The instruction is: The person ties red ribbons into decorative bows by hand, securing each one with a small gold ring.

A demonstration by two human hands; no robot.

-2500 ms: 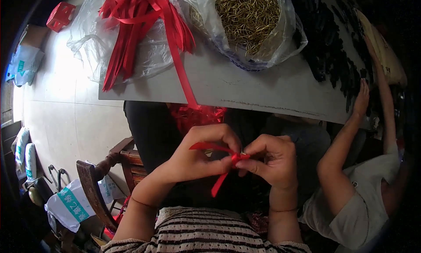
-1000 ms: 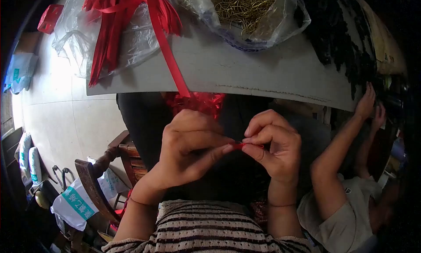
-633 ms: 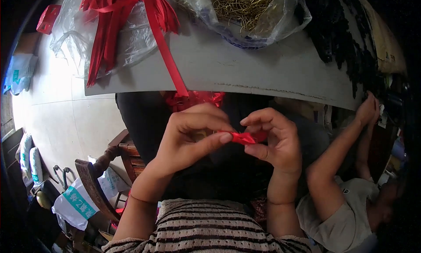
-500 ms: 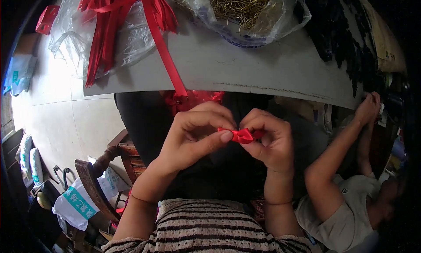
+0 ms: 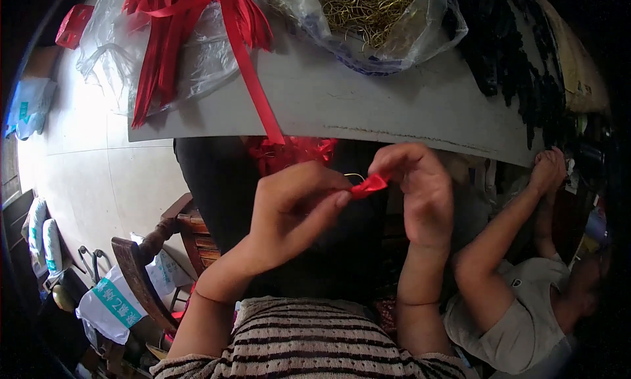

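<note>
l grip [image 5: 289, 205] pinches 1 red ribbon [image 5: 370, 186] w/ 1 wire [image 5: 356, 175]

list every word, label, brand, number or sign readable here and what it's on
White sack, lower left: large characters on a blue-green band; I won't copy wording.
Bag, left edge: blue-green mark, too small.
Clear bag, top: bluish print, crumpled, unreadable.
Tan sack, upper right: dark marks, too small.
Held red ribbon: no print visible.
</note>
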